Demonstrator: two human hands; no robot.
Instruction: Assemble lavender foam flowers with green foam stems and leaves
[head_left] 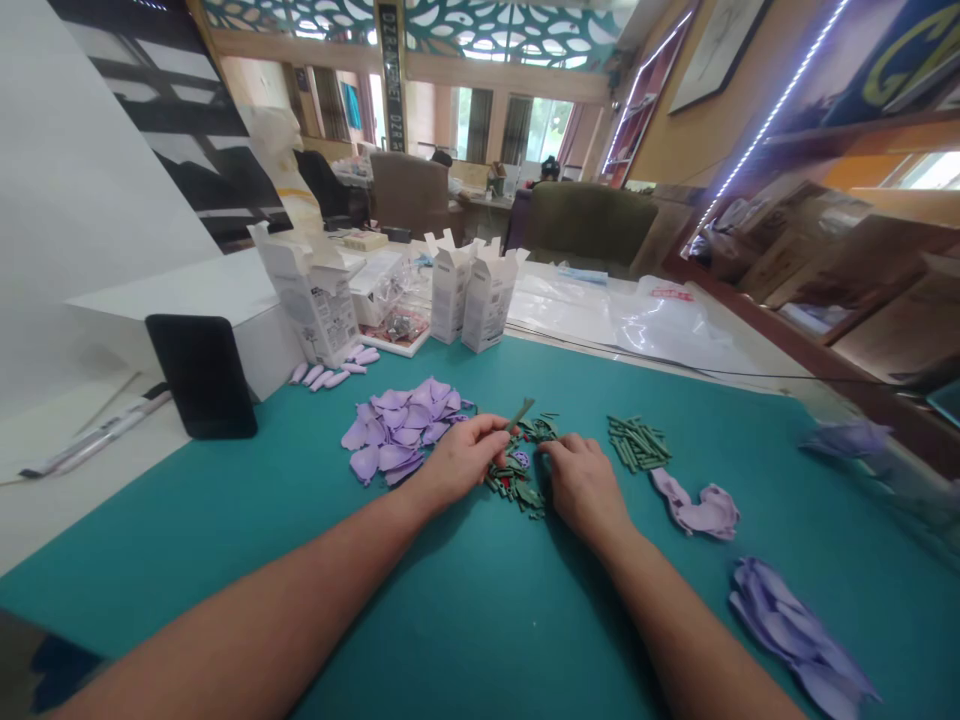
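My left hand (pixel 463 460) pinches a thin dark green stem piece (pixel 520 412) that sticks up above a small heap of green and red building parts (pixel 517 478) on the teal mat (pixel 465 600). My right hand (pixel 581 482) rests knuckles-up on the right side of that heap, fingers curled down into the parts; what they hold is hidden. A pile of lilac petal pieces (pixel 401 432) lies just left of my left hand. A bundle of green rods (pixel 637 442) lies right of my right hand.
More lilac petal pieces lie at the right (pixel 697 505) and lower right (pixel 799 640). Open white cartons (pixel 472 290) and a taller white carton (pixel 311 290) stand at the mat's far edge. A black phone (pixel 201 375) leans at the left. Clear plastic bags (pixel 637 315) lie behind.
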